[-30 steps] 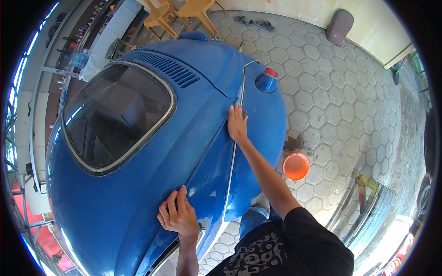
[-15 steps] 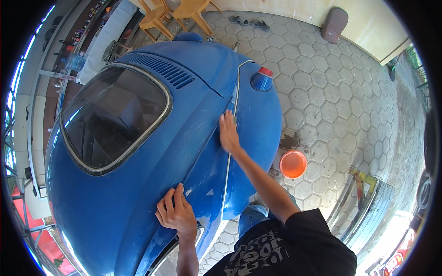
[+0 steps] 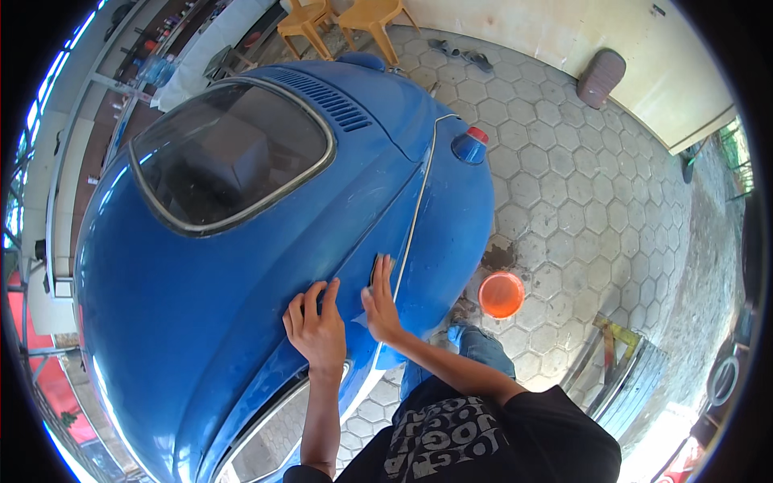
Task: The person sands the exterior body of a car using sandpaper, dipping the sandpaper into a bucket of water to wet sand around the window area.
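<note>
The right hand (image 3: 382, 311) has moved from the far part of the blue panel, by the pale strip (image 3: 414, 213), back to the near part, and now lies just beside the left hand (image 3: 317, 328) instead of well apart from it. The person's view has shifted too, so the dark window (image 3: 229, 157) sits farther off. The right hand's fingers are nearly straight and close together, laid on the panel just left of the strip, with the thumb a little apart on the left; a thin dark edge shows by the fingertips, but whether they grip a small object cannot be told. The left hand stays on the bodywork to the left, its fingers loosely bent and slightly spread, the tips touching the blue surface and clasping nothing. The blue car (image 3: 185, 306) lies under both hands and fills the left and middle of the scene, its red-topped lamp (image 3: 469, 146) at the far right end. The orange bucket (image 3: 501, 295) stands on the paving (image 3: 568, 193) to the right of the car.
</note>
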The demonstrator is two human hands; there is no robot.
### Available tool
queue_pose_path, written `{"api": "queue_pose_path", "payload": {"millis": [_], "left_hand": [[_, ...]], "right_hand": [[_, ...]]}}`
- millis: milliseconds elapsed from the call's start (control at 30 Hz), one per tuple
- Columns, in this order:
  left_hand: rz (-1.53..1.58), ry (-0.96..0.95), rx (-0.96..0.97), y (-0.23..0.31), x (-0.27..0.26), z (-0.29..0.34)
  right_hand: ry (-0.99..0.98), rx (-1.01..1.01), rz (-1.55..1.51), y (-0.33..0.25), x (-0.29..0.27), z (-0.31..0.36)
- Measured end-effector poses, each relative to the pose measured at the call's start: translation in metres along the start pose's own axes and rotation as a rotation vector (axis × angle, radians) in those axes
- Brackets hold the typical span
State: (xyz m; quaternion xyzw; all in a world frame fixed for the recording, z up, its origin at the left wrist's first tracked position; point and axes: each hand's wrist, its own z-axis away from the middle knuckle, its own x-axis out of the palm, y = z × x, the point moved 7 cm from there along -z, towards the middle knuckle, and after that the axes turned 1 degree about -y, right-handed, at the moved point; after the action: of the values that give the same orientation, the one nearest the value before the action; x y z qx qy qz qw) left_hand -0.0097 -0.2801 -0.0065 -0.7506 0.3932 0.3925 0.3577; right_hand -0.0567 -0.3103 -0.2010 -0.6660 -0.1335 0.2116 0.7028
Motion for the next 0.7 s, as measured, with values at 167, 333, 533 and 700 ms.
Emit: {"api": "queue_pose_path", "payload": {"millis": [167, 333, 533, 700], "left_hand": [[0.076, 0.076, -0.059, -0.009, -0.032, 0.041], [-0.117, 0.266, -0.161, -0.059, -0.055, 0.113], [-0.291, 0.320, -0.237, -0.101, -0.082, 0.165], [-0.333, 0.352, -0.326, -0.130, -0.093, 0.205]], "right_hand": [[0.021, 0.107, -0.031, 0.017, -0.022, -0.058], [0.026, -0.055, 0.062, -0.032, -0.002, -0.006], [-0.080, -0.118, -0.009, -0.029, -0.008, -0.010], [-0.039, -0.142, 0.057, -0.062, 0.009, 0.012]]}}
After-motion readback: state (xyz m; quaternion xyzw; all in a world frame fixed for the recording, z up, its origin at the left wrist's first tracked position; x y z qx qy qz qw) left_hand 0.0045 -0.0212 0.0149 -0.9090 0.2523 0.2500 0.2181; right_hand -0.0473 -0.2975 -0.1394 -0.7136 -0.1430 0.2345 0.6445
